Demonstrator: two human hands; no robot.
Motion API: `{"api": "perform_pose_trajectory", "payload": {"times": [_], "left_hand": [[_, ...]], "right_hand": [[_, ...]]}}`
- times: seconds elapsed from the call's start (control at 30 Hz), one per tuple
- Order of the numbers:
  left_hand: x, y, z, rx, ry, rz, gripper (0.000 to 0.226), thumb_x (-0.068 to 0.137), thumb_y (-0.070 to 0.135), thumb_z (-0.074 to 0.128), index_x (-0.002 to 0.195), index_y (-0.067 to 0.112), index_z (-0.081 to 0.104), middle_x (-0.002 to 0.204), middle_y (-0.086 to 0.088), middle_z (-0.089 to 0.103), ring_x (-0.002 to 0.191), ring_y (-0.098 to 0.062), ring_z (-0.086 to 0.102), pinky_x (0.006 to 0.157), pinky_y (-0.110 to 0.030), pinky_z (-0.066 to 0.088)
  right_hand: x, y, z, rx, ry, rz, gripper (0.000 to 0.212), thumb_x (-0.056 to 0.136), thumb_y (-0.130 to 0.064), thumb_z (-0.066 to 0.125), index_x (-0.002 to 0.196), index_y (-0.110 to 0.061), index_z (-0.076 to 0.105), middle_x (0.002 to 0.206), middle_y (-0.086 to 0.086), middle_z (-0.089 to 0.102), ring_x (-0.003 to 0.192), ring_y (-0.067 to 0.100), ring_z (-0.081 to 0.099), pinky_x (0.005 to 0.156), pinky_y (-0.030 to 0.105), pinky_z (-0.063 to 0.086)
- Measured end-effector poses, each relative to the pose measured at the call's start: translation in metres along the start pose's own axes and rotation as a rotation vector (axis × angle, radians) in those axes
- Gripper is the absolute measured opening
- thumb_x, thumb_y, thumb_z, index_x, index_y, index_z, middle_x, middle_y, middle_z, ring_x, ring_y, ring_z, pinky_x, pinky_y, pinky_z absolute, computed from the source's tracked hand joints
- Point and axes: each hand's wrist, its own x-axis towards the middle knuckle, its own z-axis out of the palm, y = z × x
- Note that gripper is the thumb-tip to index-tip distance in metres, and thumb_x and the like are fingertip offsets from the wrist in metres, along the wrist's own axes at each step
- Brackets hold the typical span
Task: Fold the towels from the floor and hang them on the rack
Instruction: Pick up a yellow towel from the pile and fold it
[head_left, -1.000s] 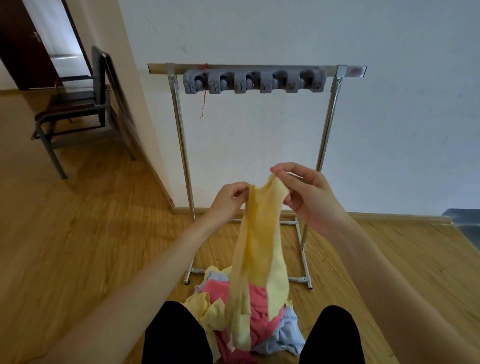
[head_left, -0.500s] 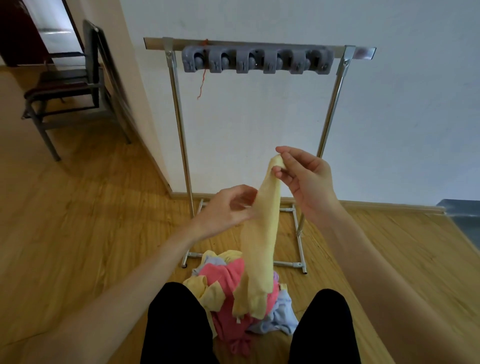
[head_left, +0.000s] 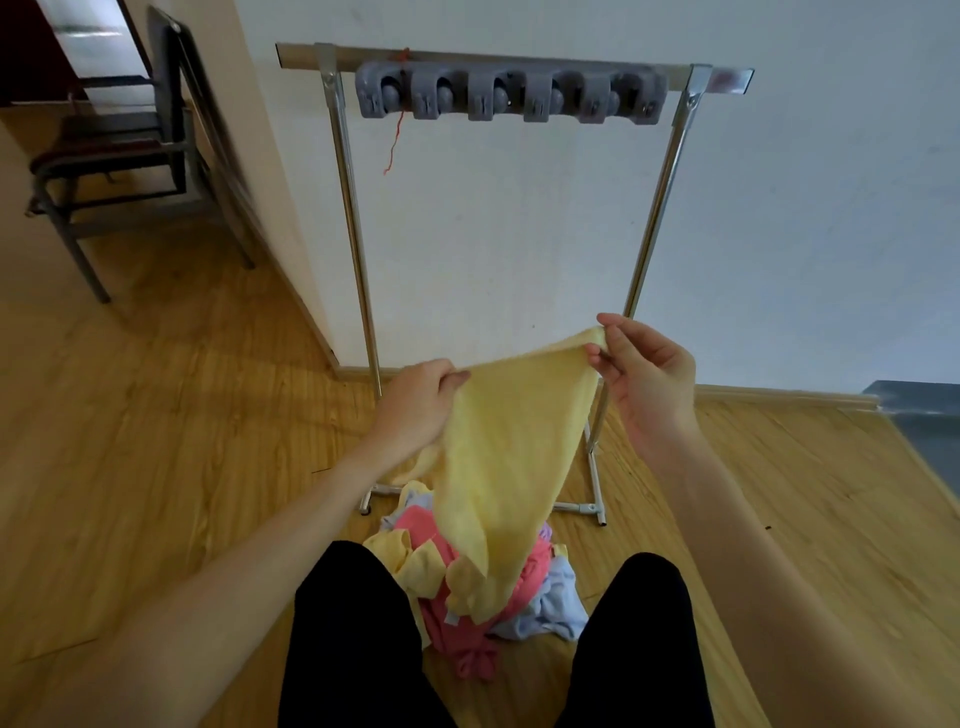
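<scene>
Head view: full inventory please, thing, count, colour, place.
yellow towel: 1, pale yellow, held up in front of the rack
towel pile: 1 heap, pink, yellow and lilac-blue, on the floor between the legs
rack: 1, chrome, against the white wall
clip strip: 1, grey, six holders, on the rack's top bar
red thread: 1, hanging from the bar
chair: 1, dark, far left
legs: 2, black trousers, bottom
left hand: grips the towel's left edge
right hand: pinches its right corner
</scene>
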Motion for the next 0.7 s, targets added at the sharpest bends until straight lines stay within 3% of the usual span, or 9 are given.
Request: {"api": "perform_pose_trajectory", "payload": {"times": [0.1, 0.2, 0.37, 0.43, 0.53, 0.6, 0.7], "left_hand": [[0.0, 0.008, -0.005, -0.032, 0.119, -0.002, 0.035, 0.099, 0.021, 0.048, 0.072, 0.001, 0.059, 0.058, -0.007, 0.057, 0.051, -0.018, 0.056, 0.06, -0.039, 0.048], [0.001, 0.018, -0.008, -0.091, 0.17, -0.032, 0.033, 0.097, 0.02, 0.05, 0.069, 0.004, 0.059, 0.059, -0.003, 0.053, 0.058, -0.018, 0.052, 0.058, -0.034, 0.04], [-0.001, 0.029, -0.013, -0.32, 0.198, -0.13, 0.038, 0.097, 0.02, 0.05, 0.077, -0.012, 0.056, 0.069, -0.032, 0.058, 0.048, -0.03, 0.059, 0.05, -0.047, 0.049], [-0.001, 0.032, -0.014, -0.396, 0.217, -0.165, 0.037, 0.096, 0.018, 0.05, 0.08, -0.015, 0.056, 0.072, -0.035, 0.058, 0.051, -0.034, 0.06, 0.047, -0.045, 0.049], [-0.001, 0.032, -0.016, -0.49, 0.233, -0.243, 0.036, 0.094, 0.017, 0.051, 0.081, -0.017, 0.056, 0.067, -0.025, 0.055, 0.057, -0.029, 0.057, 0.043, -0.03, 0.042], [-0.002, 0.032, -0.016, -0.546, 0.22, -0.288, 0.035, 0.093, 0.015, 0.051, 0.08, -0.017, 0.056, 0.068, -0.015, 0.054, 0.06, -0.026, 0.054, 0.044, -0.027, 0.039], [-0.003, 0.035, -0.017, -0.584, 0.232, -0.314, 0.033, 0.094, 0.013, 0.049, 0.081, -0.016, 0.058, 0.069, -0.016, 0.056, 0.062, -0.027, 0.058, 0.048, -0.029, 0.044]], "right_hand": [[-0.008, 0.013, -0.017, -0.133, 0.041, 0.006, 0.017, 0.088, -0.001, 0.062, 0.103, -0.004, 0.069, 0.082, 0.009, 0.066, 0.071, 0.014, 0.067, 0.073, 0.021, 0.055], [-0.015, 0.024, -0.03, -0.483, 0.013, -0.07, 0.03, 0.078, -0.003, 0.073, 0.108, -0.008, 0.069, 0.083, 0.006, 0.07, 0.074, 0.012, 0.066, 0.074, 0.02, 0.055], [-0.022, 0.038, -0.031, -0.798, -0.123, -0.202, 0.025, 0.078, -0.003, 0.073, 0.099, -0.015, 0.069, 0.08, -0.006, 0.067, 0.07, 0.006, 0.063, 0.066, 0.022, 0.052], [-0.021, 0.045, -0.032, -0.853, -0.151, -0.287, 0.014, 0.084, -0.005, 0.068, 0.095, -0.013, 0.071, 0.075, -0.014, 0.062, 0.066, 0.0, 0.059, 0.064, 0.014, 0.044], [-0.023, 0.052, -0.034, -0.971, -0.112, -0.362, 0.01, 0.086, -0.013, 0.067, 0.095, -0.016, 0.072, 0.084, -0.008, 0.055, 0.073, 0.006, 0.055, 0.066, 0.008, 0.041], [-0.024, 0.055, -0.034, -1.005, -0.123, -0.429, 0.012, 0.085, -0.012, 0.068, 0.096, -0.015, 0.072, 0.093, -0.001, 0.053, 0.072, 0.007, 0.053, 0.065, 0.011, 0.041], [-0.032, 0.055, -0.029, -1.027, -0.201, -0.567, 0.02, 0.086, -0.003, 0.064, 0.103, -0.013, 0.066, 0.09, -0.003, 0.055, 0.064, 0.007, 0.051, 0.058, 0.021, 0.045]]}}
